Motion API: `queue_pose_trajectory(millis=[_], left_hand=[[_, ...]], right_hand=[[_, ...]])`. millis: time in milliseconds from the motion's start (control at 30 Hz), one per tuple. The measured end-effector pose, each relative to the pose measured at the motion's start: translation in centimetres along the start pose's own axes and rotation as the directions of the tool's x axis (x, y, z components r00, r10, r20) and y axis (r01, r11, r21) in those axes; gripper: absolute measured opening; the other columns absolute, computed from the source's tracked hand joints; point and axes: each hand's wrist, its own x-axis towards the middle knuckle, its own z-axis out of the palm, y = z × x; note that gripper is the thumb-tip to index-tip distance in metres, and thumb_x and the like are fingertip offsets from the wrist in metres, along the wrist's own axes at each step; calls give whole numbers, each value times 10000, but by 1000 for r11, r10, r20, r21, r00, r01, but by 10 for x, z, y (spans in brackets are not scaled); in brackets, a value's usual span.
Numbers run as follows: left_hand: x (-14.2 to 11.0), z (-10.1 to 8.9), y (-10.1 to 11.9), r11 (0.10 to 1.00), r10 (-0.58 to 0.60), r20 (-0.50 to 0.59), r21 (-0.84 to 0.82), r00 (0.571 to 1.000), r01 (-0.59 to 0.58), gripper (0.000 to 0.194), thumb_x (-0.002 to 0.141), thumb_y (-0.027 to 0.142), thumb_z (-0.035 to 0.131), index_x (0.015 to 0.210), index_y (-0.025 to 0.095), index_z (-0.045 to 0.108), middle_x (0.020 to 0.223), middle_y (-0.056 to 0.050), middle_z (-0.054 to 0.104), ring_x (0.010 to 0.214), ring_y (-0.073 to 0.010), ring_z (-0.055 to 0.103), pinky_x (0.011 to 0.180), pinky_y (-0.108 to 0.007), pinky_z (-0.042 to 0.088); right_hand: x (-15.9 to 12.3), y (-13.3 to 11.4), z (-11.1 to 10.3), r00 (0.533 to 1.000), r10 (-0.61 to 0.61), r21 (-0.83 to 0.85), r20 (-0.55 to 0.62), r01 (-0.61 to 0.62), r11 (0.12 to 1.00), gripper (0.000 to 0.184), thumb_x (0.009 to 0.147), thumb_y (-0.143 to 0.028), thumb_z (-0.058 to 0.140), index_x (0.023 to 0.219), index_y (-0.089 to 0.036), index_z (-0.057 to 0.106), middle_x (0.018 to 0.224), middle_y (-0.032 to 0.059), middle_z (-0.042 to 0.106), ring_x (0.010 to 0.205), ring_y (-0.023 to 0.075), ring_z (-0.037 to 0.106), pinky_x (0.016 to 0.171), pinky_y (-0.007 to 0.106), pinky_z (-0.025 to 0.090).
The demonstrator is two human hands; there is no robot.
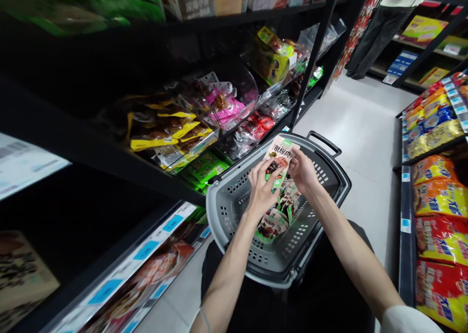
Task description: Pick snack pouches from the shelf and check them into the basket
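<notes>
Holding a pouch (281, 152) in left hand (263, 183) and right hand (304, 171). Held over similar pouches (272, 225), near far edge of basket (215, 201).

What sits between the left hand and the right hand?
In the head view, a beige and green packet lies between left hand and right hand, above the grey basket.

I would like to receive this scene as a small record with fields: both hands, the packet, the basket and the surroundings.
Left hand: fingers on the front of the packet
Right hand: holds the packet's right edge
Packet: pale and green, printed, over the basket
Basket: grey, perforated walls, similar packets inside
Left side: snack packs on dark shelves
Right side: red and yellow bags
Background: standing person, dark trousers
</notes>
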Motion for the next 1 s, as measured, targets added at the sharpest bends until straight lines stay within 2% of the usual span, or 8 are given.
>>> queue_pose_trajectory(millis=[133,300,400,500,633,733,867,1000], left_hand=[[-2,2,0,999,-50,-69,-23,996,49,672,702,-58,588,1281,281,624,1404,-85,570,1334,-278,491,1101,-470,395],[-1,0,-2,995,-90,-113,-52,989,85,551,734,-22,616,1202,258,694,1242,-84,622,1175,-268,555,1026,-447,436],[1,-1,-2,971,-135,-113,-211,984,109,454,809,34,615,1210,238,681,1193,-86,618,1133,-235,586,1019,-412,471],[4,-1,-1,896,-263,-92,-393,960,208,267,912,192,634,1175,221,669,1176,-87,632,1121,-213,613,962,-348,512],[7,-1,-2,595,-566,38,-672,823,441,251,902,397,707,1047,195,671,1002,-49,678,942,-186,642,853,-284,512],[8,2,-5,358,-670,150,-793,727,494,356,850,499,748,1003,189,660,900,-14,672,785,-149,622,734,-247,500],[10,5,-7,178,-676,275,-839,683,514,466,815,600,733,1004,185,640,960,-39,714,777,-156,664,697,-259,532],[12,3,-5,40,-642,405,-830,651,556,508,705,582,823,958,175,655,947,-55,747,795,-179,703,712,-289,575]], right_hand=[[1,1,0,1000,3,-18,5,-3,1000,177,851,-379,696,855,-203,687,637,-29,641,552,115,513,575,239,454],[1,1,-1,996,16,-64,85,-10,998,345,831,-558,666,905,-223,701,838,13,732,701,152,589,664,273,487],[0,0,-1,991,19,-71,130,-9,997,435,821,-667,633,859,-239,699,938,21,744,793,171,627,697,286,485],[-1,1,0,992,-39,-123,121,54,991,340,758,-560,739,892,-248,728,1026,12,745,880,178,650,726,285,479],[2,6,-2,975,-221,-214,-17,212,954,376,638,-330,851,981,-245,720,1046,9,723,931,160,646,749,268,481],[3,6,-3,970,-222,-123,-103,209,970,480,596,-285,905,1025,-256,692,1092,15,722,952,163,665,779,282,523],[2,4,-3,998,-67,-22,18,68,997,369,638,-365,911,931,-228,733,967,22,765,820,160,681,717,283,546],[-1,1,-1,996,-84,-42,43,86,995,365,651,-460,906,885,-234,742,883,-7,775,771,158,679,693,288,538]])
